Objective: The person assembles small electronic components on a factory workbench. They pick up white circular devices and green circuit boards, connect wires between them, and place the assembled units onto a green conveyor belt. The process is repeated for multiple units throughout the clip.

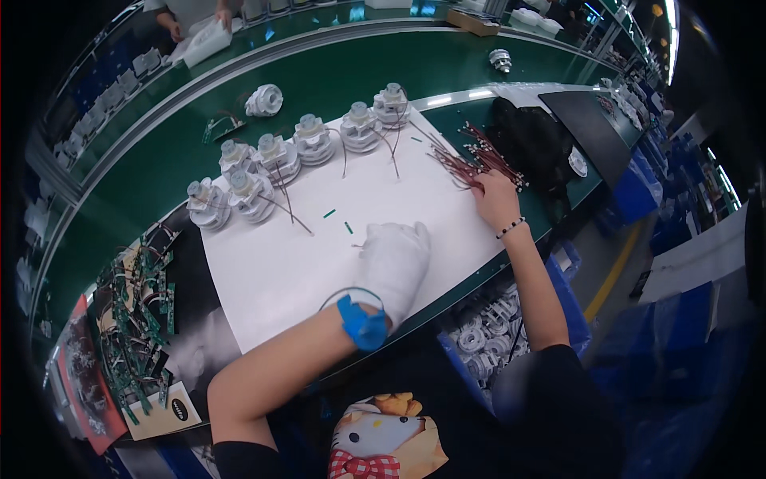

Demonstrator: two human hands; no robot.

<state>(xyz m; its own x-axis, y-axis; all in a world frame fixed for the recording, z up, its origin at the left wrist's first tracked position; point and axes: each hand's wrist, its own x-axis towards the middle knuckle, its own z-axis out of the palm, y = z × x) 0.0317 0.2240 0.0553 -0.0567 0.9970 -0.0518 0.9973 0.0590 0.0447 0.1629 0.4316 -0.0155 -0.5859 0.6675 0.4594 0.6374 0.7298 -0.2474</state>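
Observation:
My left hand (395, 259), in a white glove with a blue wrist strap (361, 321), rests low over a white sheet (275, 299). Its fingers are curled in, and a tiny reddish end pokes out at its left side; what it holds is mostly hidden. My bare right hand (496, 199) reaches into a bundle of thin red-brown wires (459, 168) with small white connectors, its fingers closed on some of them. Along the sheet's far edge stand several white round assemblies (313, 142) with clear tops, some trailing wires. Two small green strips (348, 227) lie near my left hand.
Left of the sheet is a heap of green circuit boards (140, 303). A loose white part (264, 100) lies beyond the row. Black cloth (531, 144) lies at the right. Below the table edge, a blue bin (459, 351) holds white rings. Another person's hands (177, 30) work across the bench.

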